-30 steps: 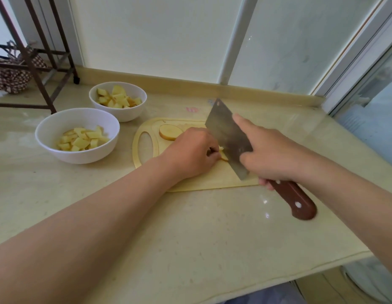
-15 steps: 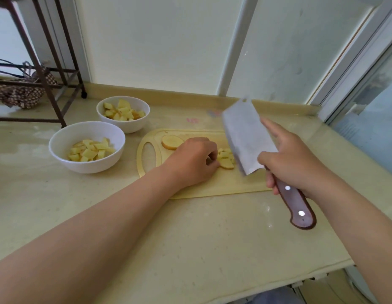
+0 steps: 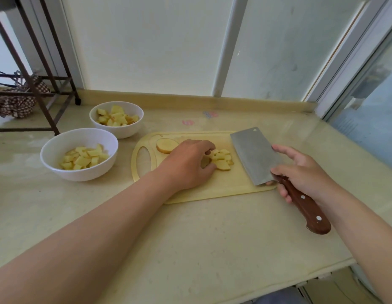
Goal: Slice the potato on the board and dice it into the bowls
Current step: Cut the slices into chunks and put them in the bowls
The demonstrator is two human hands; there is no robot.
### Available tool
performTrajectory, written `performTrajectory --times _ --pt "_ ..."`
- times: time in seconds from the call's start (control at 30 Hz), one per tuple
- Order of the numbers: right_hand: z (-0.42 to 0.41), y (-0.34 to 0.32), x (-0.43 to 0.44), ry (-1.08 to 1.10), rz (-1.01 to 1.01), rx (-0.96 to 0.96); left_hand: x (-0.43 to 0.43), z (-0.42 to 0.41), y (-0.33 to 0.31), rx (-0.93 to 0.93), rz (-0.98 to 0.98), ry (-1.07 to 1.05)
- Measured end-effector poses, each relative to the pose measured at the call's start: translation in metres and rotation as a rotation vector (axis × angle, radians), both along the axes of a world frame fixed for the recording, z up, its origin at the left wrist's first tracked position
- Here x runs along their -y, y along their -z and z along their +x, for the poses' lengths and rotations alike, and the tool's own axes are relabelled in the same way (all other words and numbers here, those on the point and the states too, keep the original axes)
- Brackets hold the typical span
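Observation:
A pale yellow cutting board lies on the counter. On it sit a round potato slice and a small heap of diced potato. My left hand rests on the board with curled fingers touching the left side of the dice. My right hand grips a cleaver by its brown wooden handle, the blade lying flat over the board's right end. Two white bowls hold potato dice: the near bowl and the far bowl.
A dark metal rack with a patterned cloth stands at the back left. A raised ledge and window panels close the counter's far side. The counter's front edge runs below my arms.
The cleaver has lifted off the potato, swung right and lowered flat over the board's right end. My left hand stays by the dice, which now show beside it.

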State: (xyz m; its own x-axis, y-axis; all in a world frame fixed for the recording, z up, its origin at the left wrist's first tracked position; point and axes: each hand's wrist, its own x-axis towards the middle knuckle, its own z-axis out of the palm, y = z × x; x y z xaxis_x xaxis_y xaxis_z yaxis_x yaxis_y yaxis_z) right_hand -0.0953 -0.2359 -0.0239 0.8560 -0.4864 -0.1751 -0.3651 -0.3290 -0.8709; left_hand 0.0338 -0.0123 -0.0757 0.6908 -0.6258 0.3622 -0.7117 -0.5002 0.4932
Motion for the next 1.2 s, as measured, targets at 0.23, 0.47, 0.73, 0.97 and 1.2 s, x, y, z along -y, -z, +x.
performTrajectory --times 0.23,0.47,0.73,0.97,1.2 --pt "0.011 0.001 0.006 -0.126 -0.163 -0.091 0.0 0.002 -0.002 -0.006 0.033 0.003" --pt "0.007 0.0 -0.015 -0.361 -0.452 -0.209 0.002 0.004 -0.001 0.027 -0.006 0.004" --pt "0.004 0.01 -0.022 -0.35 -0.345 -0.144 0.004 0.001 -0.003 0.034 -0.071 0.005" --pt "0.005 0.016 -0.018 -0.324 -0.249 -0.109 0.003 0.002 -0.005 -0.054 -0.14 0.0" --pt "0.004 0.015 -0.014 -0.296 -0.115 -0.093 0.004 0.0 -0.006 -0.088 -0.173 0.018"
